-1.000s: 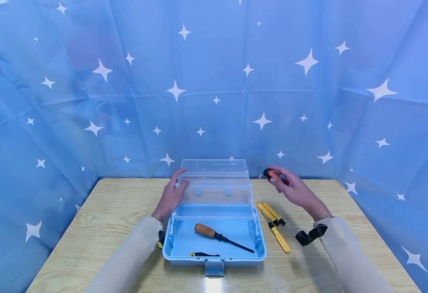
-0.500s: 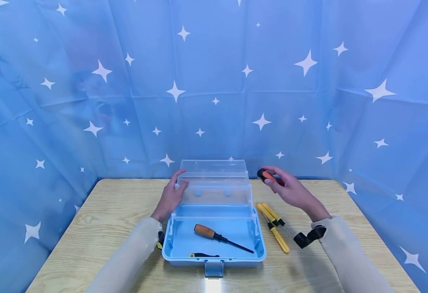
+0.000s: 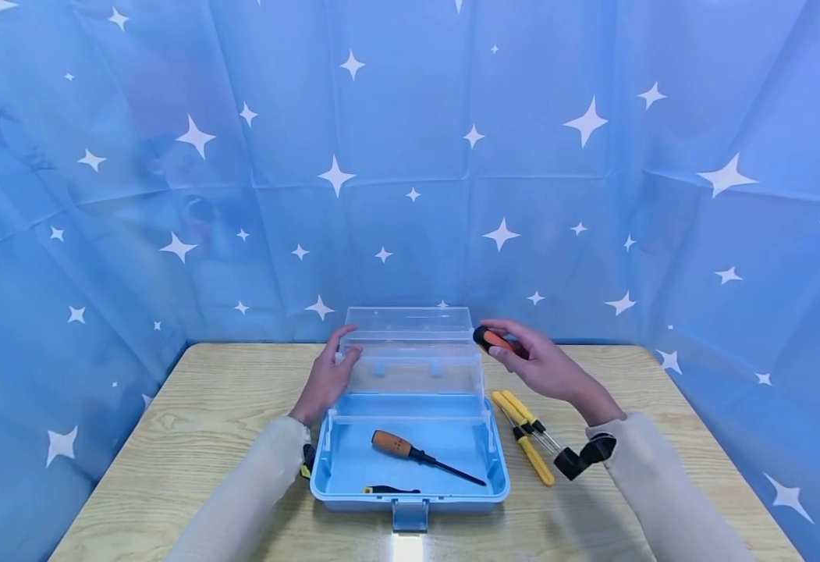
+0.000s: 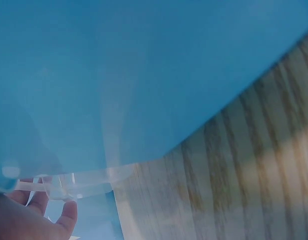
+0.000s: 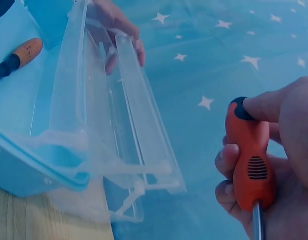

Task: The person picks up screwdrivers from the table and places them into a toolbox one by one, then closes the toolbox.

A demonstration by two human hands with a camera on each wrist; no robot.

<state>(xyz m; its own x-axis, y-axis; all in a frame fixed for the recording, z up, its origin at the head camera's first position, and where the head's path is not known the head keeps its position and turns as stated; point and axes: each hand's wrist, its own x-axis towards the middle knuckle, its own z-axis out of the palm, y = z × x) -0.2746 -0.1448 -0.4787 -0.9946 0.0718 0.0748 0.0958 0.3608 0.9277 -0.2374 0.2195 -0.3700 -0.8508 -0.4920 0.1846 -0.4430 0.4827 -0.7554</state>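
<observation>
My right hand [image 3: 537,363] holds a screwdriver [image 3: 497,341] with an orange and black handle, just right of the raised trays. In the right wrist view, its orange handle [image 5: 254,165] lies in curled fingers and the metal shaft points down, partly out of frame. My left hand [image 3: 328,378] grips the left edge of the clear folding trays [image 3: 413,371], thumb in front and fingers behind. Below them stands the opened light-blue toolbox [image 3: 410,502]. Inside lie a screwdriver with a brown handle [image 3: 392,443] and black shaft, and a small black and yellow tool [image 3: 392,489].
Several yellow-handled tools [image 3: 536,460] with metal shafts lie on the wooden table [image 3: 241,406], right of the toolbox. A black and yellow thing [image 3: 307,462] is mostly hidden by my left wrist. A blue star-patterned curtain [image 3: 410,117] hangs behind and at both sides.
My right hand has moved left with the orange screwdriver, from apart from the trays to close beside their right edge. The left hand has stayed in place.
</observation>
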